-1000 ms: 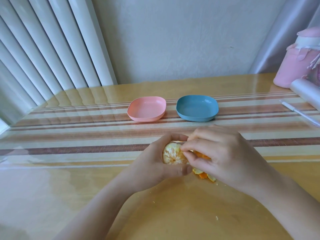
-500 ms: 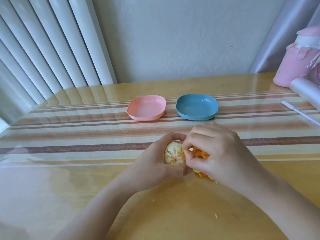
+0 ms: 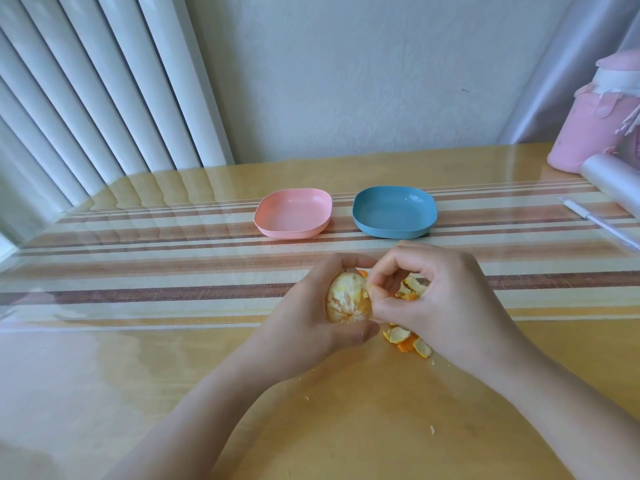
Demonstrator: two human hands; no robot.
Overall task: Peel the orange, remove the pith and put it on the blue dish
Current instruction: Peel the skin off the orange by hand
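Your left hand [image 3: 311, 322] grips the round, mostly peeled orange [image 3: 346, 301], pale pith showing. At its 3 o'clock your right hand [image 3: 446, 303] pinches clinging orange peel [image 3: 408, 292]. Loose peel scraps [image 3: 408, 341] lie at 5 o'clock. You're finishing the peeling, I judge. Next, strip the pith, then carry the fruit to the blue plastic dish [image 3: 394, 233] at 12 o'clock.

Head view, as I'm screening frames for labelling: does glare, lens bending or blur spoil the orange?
Head view: the glossy table mirrors the blinds at left, with pale glare there; their slats fan out from the wide lens; the orange in the left hand is sharp, pith visible, free of glare; soft shadow lies by the forearms.
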